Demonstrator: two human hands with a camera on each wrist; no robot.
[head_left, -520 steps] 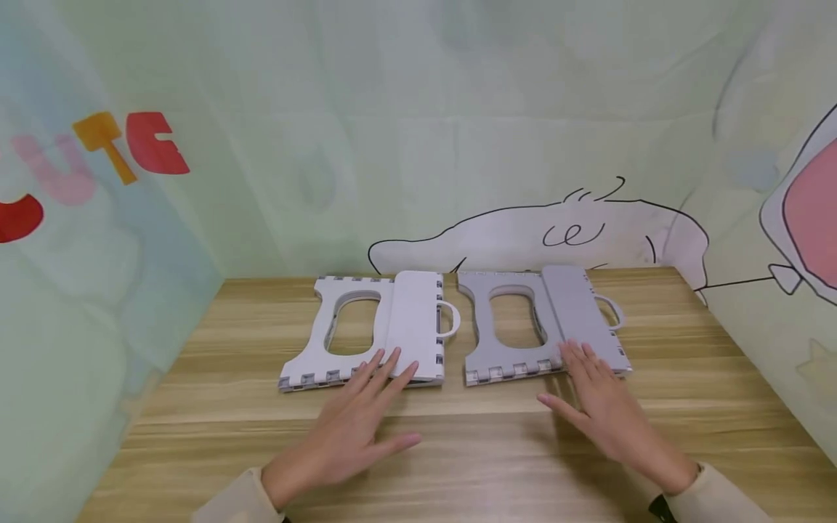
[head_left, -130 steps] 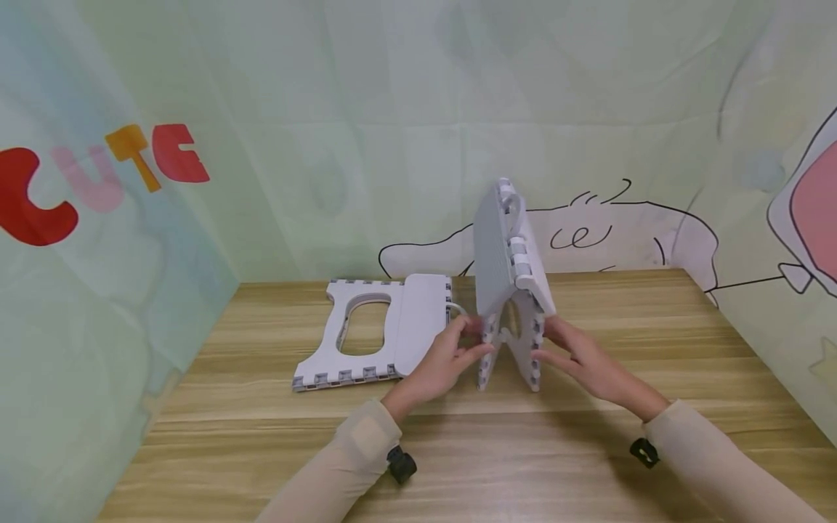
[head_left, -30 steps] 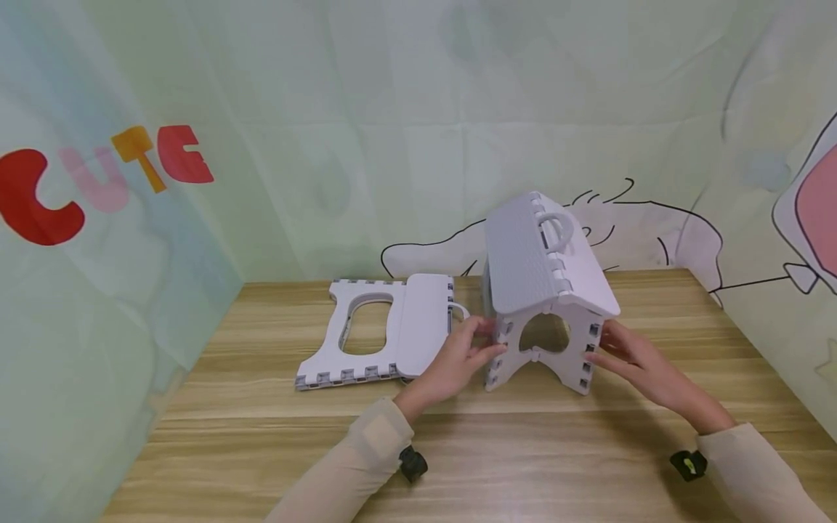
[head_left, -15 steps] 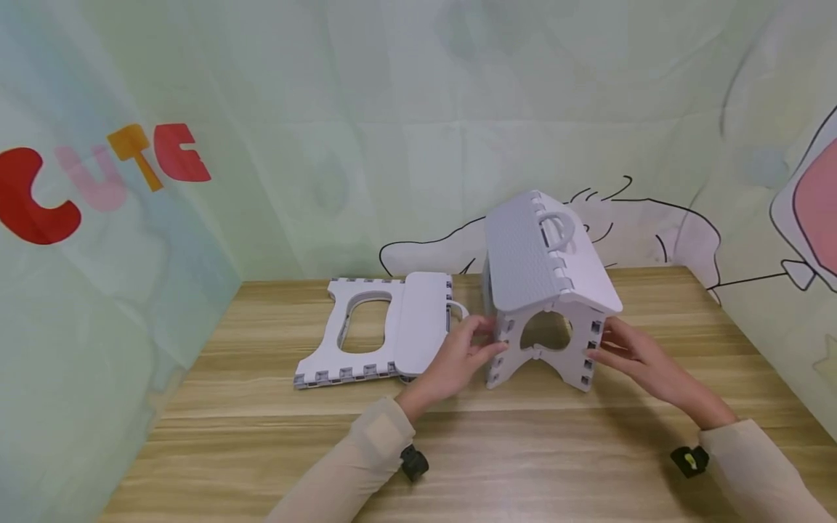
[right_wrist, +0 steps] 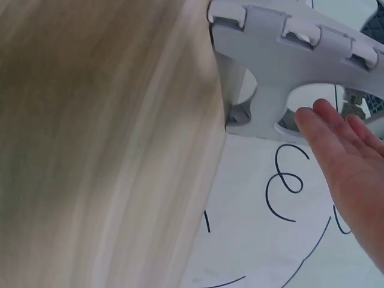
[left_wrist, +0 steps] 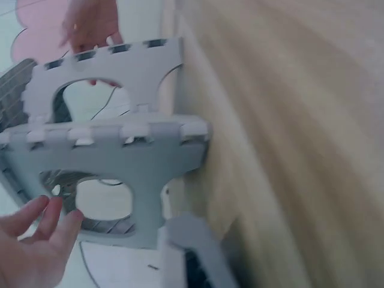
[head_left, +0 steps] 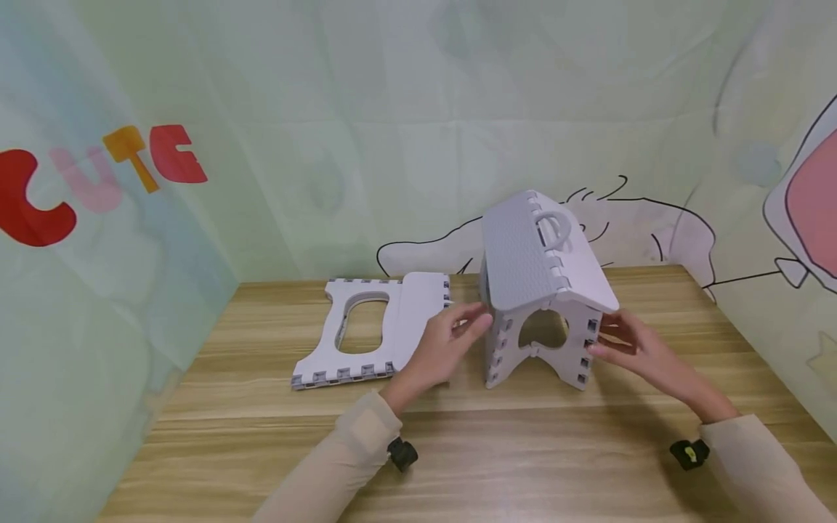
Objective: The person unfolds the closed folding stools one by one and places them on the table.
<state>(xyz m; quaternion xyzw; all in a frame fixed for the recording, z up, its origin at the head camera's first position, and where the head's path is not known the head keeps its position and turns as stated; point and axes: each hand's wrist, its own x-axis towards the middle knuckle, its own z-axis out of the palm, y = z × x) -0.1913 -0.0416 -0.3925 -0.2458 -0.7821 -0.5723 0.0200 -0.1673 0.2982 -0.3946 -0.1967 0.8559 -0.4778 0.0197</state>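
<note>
A grey folding step stool (head_left: 556, 319) stands half unfolded on the table, its two top panels sloped like a roof with a loop handle (head_left: 554, 231) at the ridge. My left hand (head_left: 445, 349) is just beside its left side, apart from it, fingers loosely bent and holding nothing; the left wrist view shows those fingers (left_wrist: 63, 231) before the side opening. At the stool's right side is my right hand (head_left: 637, 356), its thumb by the leg edge. In the right wrist view its fingers (right_wrist: 336, 138) are extended near the side panel; contact is unclear.
A second, folded white step stool (head_left: 366, 327) lies flat to the left, partly covered by my left hand. The wooden table (head_left: 497, 465) ends at a printed cloth backdrop (head_left: 405, 145) behind and on both sides. A black strap device (head_left: 402, 454) is on my left wrist.
Both stools lay folded at first; the right one was raised and its legs spread apart. Within the last half second my left hand has let go and drawn slightly left.
</note>
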